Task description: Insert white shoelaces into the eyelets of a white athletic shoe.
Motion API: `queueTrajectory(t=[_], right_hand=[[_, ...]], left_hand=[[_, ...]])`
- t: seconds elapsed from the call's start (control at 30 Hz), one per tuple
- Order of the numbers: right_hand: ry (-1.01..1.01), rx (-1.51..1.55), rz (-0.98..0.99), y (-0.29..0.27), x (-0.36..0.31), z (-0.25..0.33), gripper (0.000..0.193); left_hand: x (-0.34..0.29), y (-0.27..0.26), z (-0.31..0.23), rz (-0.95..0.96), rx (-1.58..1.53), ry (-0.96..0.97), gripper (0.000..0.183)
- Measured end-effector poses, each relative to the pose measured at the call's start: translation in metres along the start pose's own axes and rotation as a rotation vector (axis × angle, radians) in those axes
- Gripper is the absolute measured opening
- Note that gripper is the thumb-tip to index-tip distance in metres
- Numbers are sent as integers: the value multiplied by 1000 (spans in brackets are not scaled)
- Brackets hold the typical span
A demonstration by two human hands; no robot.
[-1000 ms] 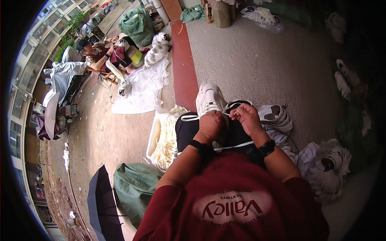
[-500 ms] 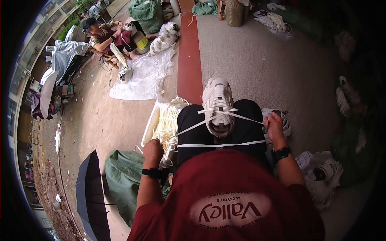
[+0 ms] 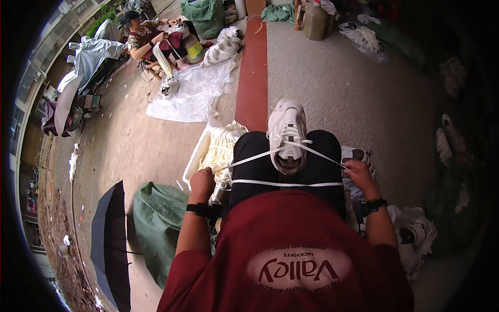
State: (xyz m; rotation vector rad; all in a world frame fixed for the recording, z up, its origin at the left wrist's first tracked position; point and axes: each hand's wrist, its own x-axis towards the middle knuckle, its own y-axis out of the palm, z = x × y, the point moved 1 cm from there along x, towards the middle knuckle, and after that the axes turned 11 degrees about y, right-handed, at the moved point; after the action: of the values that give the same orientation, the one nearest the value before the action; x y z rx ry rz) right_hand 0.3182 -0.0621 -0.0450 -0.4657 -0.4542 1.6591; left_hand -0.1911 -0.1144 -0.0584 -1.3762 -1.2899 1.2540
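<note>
A pale beige and white sneaker (image 3: 287, 136) is held between my knees, its toe pointing away from me. Its white shoelace (image 3: 260, 157) crosses near the ankle opening, and the two ends run out tight to either side. Closed around the left end, my left hand (image 3: 201, 183) is beside the left knee. On the other side, my right hand (image 3: 359, 173) pinches the right end just past the right knee. Across both thighs lies a white band (image 3: 286, 184). The fingertips of both hands are small and partly hidden.
A box of loose cream laces (image 3: 221, 148) stands by my left knee. More shoes (image 3: 356, 156) lie to the right. Near my left arm are a green sack (image 3: 158, 218) and a black umbrella (image 3: 112, 244). A seated co-worker (image 3: 150, 41) handles laces behind plastic sheeting (image 3: 192, 93).
My left hand has moved up a little and my right hand slightly down, both still gripping the lace ends. The view has shifted slightly. The co-worker's hands have moved apart.
</note>
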Motion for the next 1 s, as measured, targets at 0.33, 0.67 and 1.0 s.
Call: queueTrajectory(t=[0.33,0.67,1.0], right_hand=[[34,-237,-161,-19,-16,-47,5],[-26,-550,-358,-32,-8,-44,6],[270,-662,-163,-48,14,-26,11]], left_hand=[[-5,14,-3,18,-61,13,19],[36,-13,-65,-458,-398,367,24],[51,-21,-118,-204,-641,801,10]])
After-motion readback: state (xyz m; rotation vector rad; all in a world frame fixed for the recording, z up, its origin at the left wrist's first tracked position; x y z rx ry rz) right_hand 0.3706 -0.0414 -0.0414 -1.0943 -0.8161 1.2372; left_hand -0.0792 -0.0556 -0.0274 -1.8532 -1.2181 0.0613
